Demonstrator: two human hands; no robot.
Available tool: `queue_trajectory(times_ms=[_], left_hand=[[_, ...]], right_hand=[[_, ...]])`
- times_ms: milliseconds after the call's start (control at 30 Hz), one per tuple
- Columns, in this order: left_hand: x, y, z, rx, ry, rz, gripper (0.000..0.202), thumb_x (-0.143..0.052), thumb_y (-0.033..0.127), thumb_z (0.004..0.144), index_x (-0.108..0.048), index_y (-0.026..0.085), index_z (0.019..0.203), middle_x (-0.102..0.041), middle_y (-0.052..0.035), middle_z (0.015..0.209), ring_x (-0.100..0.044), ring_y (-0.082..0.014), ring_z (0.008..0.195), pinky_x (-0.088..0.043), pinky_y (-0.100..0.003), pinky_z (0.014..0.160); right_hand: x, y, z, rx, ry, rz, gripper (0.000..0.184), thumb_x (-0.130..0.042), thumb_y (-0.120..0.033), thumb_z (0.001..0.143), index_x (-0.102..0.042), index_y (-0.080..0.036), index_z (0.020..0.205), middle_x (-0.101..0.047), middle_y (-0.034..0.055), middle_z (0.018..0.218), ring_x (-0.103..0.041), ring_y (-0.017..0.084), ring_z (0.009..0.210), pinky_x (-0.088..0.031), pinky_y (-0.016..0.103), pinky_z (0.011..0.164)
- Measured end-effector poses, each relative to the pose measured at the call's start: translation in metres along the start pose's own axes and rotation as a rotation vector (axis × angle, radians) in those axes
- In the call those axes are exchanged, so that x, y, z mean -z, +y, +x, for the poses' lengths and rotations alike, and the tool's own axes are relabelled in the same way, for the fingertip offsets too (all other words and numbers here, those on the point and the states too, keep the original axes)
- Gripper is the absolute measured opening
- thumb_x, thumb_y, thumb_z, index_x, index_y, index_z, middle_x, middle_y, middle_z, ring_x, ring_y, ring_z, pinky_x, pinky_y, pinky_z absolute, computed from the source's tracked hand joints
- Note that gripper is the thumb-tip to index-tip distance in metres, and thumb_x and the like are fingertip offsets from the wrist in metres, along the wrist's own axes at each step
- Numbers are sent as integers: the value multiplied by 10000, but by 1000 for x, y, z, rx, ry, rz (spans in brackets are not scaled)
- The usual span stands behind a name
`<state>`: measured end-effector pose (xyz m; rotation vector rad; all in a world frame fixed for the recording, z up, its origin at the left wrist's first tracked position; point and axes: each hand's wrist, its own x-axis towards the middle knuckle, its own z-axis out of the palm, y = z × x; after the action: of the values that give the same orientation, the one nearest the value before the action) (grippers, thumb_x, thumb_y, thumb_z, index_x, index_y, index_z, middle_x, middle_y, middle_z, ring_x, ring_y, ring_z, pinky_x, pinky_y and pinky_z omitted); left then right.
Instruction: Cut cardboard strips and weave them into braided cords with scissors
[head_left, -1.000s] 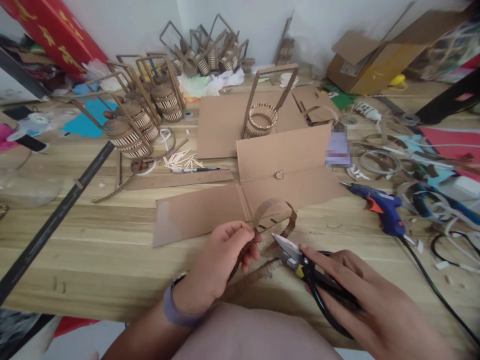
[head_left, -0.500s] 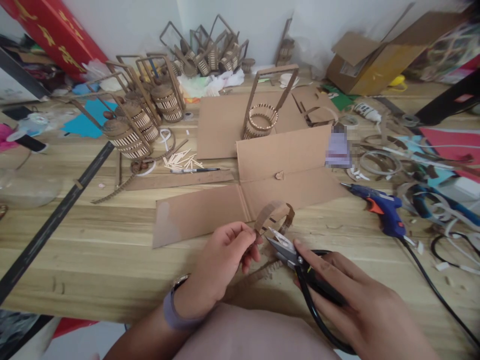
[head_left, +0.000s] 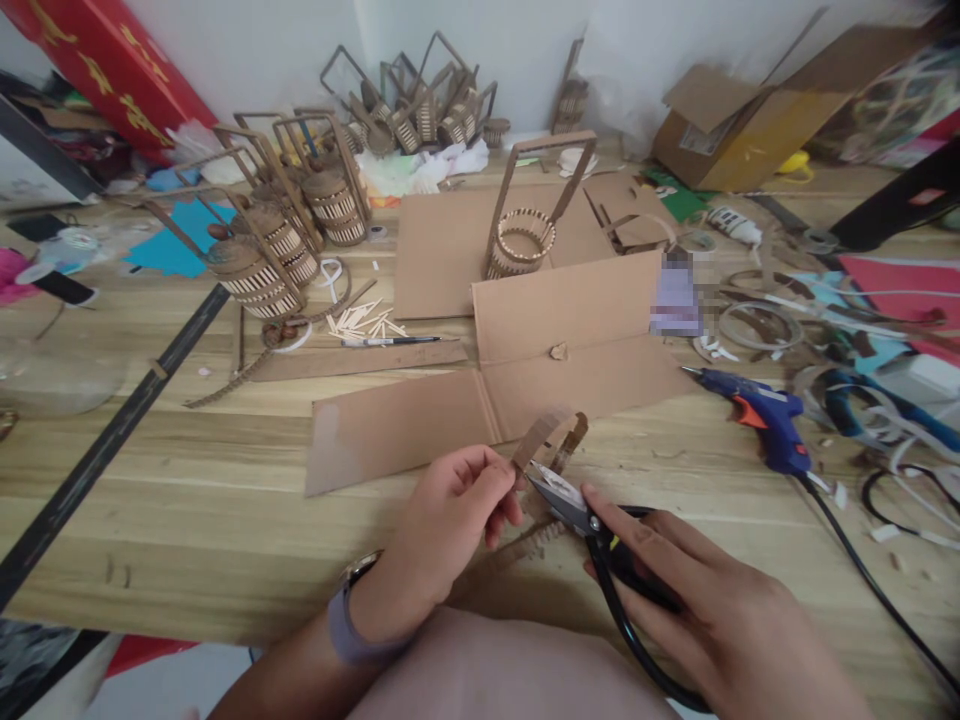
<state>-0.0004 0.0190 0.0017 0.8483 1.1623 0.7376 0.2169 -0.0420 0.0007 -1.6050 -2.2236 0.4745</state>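
Note:
Between thumb and fingers, my left hand (head_left: 461, 505) pinches a curved brown cardboard strip (head_left: 541, 432) that arches up and over to the right. My right hand (head_left: 697, 590) grips black-handled scissors (head_left: 566, 505), forefinger stretched along the pivot. Their blade tips touch or almost touch the strip beside my left fingertips; whether they cut into it I cannot tell. Below the blades, a ridged strip of cardboard (head_left: 517, 552) lies on the table. Just beyond both hands is a folded cardboard sheet (head_left: 577, 385).
A small basket with a tall handle (head_left: 525, 245) stands on cardboard behind. Finished-looking lidded baskets (head_left: 255, 275) are grouped at left, near loose sticks (head_left: 367, 320). To the right lie a blue glue gun (head_left: 765, 410), its cord, and tape rolls (head_left: 761, 325). A cardboard box (head_left: 750, 110) sits at back right.
The scissors have shifted slightly left, closer to my left fingertips, and their blades look more closed. The strip's loop has opened into an arch with its far end free.

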Motion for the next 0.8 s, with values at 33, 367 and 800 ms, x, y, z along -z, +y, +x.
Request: queue_trajectory(times_ms=[33,367,800], left_hand=[[0,0,0,-6,-4,20,242,-559,408,771,-531,196,658,-553,40,561,-446,-81,479,-359,-186,445],[4,3,-10,-212,-8,476,281,-448,346,923,-533,200,699,-539,39,601,-448,-111,542,-310,-234,524],[6,1,-16,-527,15,581,294,-449,269,992,-499,203,709,-504,46,643,-479,-113,616,-348,-221,614]], right_hand=[[0,0,0,7,1,-4,498,-458,-305,972,-514,-361,1463,-722,36,930,-726,159,666,-573,222,569],[-9,2,-3,52,17,41,541,-467,-224,944,-507,-323,1474,-749,41,909,-746,166,700,-589,218,590],[-9,5,8,44,-153,375,481,-632,-212,831,-685,-300,1300,-801,-26,858,-761,169,677,-597,197,569]])
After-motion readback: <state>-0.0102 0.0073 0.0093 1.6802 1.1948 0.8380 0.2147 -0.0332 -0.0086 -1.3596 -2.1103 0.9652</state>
